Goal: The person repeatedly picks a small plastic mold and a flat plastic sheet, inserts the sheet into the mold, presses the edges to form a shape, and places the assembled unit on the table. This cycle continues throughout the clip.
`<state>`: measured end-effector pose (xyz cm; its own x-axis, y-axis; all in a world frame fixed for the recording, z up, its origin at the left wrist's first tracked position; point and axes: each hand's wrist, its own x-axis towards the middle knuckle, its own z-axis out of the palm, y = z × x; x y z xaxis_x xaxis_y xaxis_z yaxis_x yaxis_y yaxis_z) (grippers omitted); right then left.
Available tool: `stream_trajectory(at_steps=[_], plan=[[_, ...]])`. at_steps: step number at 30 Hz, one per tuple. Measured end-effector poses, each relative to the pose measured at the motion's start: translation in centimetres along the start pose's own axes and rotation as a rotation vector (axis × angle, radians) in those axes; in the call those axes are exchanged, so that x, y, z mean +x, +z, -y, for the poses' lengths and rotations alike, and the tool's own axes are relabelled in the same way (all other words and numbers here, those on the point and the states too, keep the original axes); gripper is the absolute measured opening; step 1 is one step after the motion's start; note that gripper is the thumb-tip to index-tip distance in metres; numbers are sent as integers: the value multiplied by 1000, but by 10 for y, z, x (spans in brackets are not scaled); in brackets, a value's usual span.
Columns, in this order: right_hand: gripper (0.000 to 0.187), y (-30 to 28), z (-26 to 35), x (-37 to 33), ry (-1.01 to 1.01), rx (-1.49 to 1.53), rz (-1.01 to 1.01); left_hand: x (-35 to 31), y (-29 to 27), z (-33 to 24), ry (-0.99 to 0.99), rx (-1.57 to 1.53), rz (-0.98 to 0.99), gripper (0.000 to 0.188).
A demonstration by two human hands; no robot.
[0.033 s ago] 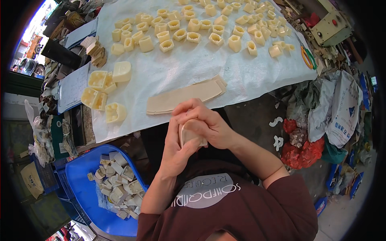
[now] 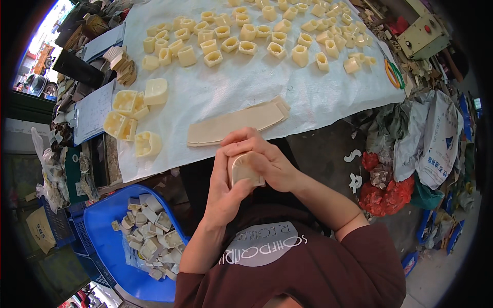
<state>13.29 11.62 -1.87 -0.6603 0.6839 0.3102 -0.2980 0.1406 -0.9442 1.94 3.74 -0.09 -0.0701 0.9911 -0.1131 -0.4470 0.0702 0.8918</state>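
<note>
Both my hands are closed around a beige rounded block (image 2: pixel 241 172) with a pale rim, just off the table's near edge. My left hand (image 2: pixel 222 187) grips it from the left, its thumb along the lower side. My right hand (image 2: pixel 273 165) wraps over the top and right, with fingers overlapping the left ones and its thumb on the block's face. Most of the block's back is hidden. Just beyond my hands lies a stack of flat beige strips (image 2: pixel 233 124) on the white sheet (image 2: pixel 190 102). Several larger cream hollow blocks (image 2: pixel 148 144) stand at the left.
Many small cream hollow pieces (image 2: pixel 247 47) cover the table's far part. A blue tub (image 2: pixel 97 226) of pale blocks sits at lower left. Scissors (image 2: pixel 393 74) with coloured handles lie at the right edge. Red plastic bags (image 2: pixel 382 197) and white sacks (image 2: pixel 439 141) are on the right.
My right thumb has shifted slightly upward across the block, so more of its face shows. Both hands keep their hold, and everything else looks the same.
</note>
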Motion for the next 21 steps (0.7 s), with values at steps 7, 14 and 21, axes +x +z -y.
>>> stream_trajectory(at_steps=[7,14,21], plan=[[32,16,6,-16,168,204,-114,3,5,3,125,-88,-206,32],[36,24,0,-12,-67,-81,-118,-2,1,8,197,-45,-229,36],[32,-5,8,12,-86,-449,-58,-33,-79,-13,400,156,-515,40]])
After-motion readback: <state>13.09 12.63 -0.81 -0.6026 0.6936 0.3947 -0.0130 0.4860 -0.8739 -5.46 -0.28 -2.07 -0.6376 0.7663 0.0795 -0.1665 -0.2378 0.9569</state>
